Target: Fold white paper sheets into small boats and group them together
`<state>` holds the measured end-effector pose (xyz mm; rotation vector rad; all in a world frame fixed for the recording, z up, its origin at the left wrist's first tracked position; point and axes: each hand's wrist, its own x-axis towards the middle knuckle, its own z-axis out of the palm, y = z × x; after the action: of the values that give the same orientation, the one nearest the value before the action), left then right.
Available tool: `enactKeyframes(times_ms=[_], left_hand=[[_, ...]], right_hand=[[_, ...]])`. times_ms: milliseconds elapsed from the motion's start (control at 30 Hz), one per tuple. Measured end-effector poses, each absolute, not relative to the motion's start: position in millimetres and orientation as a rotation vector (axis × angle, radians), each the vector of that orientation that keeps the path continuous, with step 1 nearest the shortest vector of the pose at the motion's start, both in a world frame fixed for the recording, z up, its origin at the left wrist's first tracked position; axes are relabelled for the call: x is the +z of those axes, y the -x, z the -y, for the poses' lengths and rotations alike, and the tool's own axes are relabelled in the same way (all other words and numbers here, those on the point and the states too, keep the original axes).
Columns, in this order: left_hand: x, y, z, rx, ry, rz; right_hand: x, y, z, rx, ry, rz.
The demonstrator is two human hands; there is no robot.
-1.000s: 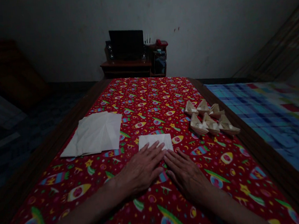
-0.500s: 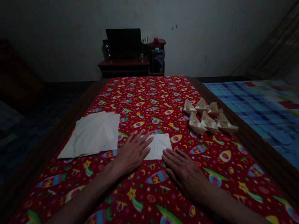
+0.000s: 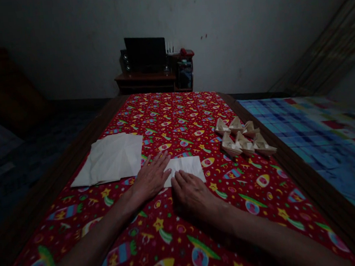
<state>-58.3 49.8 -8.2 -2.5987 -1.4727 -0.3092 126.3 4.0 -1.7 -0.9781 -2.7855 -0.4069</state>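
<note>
A small folded sheet of white paper (image 3: 187,164) lies on the red patterned cloth in front of me. My left hand (image 3: 152,176) rests flat at its left edge, fingers stretched out and spread a little. At the near edge of the paper, my right hand (image 3: 191,190) has its fingers curled together over the border, the thumb tucked mostly out of sight. A fanned stack of pale paper sheets (image 3: 113,158) lies to the left, just beyond my left hand. Over on the right stand several folded paper boats (image 3: 245,143), set close together in two rows.
The red cloth (image 3: 189,242) covers a long table with dark wooden edges (image 3: 291,169). Beyond its far end stands a desk with a black monitor (image 3: 146,53) and a red telephone (image 3: 187,52). A blue checked bedspread (image 3: 308,140) is on the right.
My left hand has slid left off the middle of the paper to its left edge. My right hand has moved left along the near edge, its fingers now curled.
</note>
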Motion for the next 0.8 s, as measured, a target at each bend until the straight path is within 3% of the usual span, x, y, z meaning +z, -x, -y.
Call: enactKeyframes(times_ms=[133,333,533,667,800], left_hand=[[-13.8,61.3,-53.1,-0.405,2.624,1.497],[-7.8,69.1,-55.9,-0.764,2.906,1.31],[8.9,59.6,-37.8,-0.444,3.068,1.099],[6.5,54.0,-37.0,-0.525,2.946,1.089],[3.4,53.2,-37.7,-0.616,2.836,0.937]], right_hand=[[-6.0,-120.0,-2.3,-0.473,1.03,2.77],[3.2,-144.5,-11.7,-0.298,0.943,2.733],[-4.5,-176.3,-29.7,-0.104,0.693,2.443],[-6.9,-180.8,-37.2,0.068,0.555,2.341],[-5.8,-187.3,-42.1,0.042,0.615,2.352]])
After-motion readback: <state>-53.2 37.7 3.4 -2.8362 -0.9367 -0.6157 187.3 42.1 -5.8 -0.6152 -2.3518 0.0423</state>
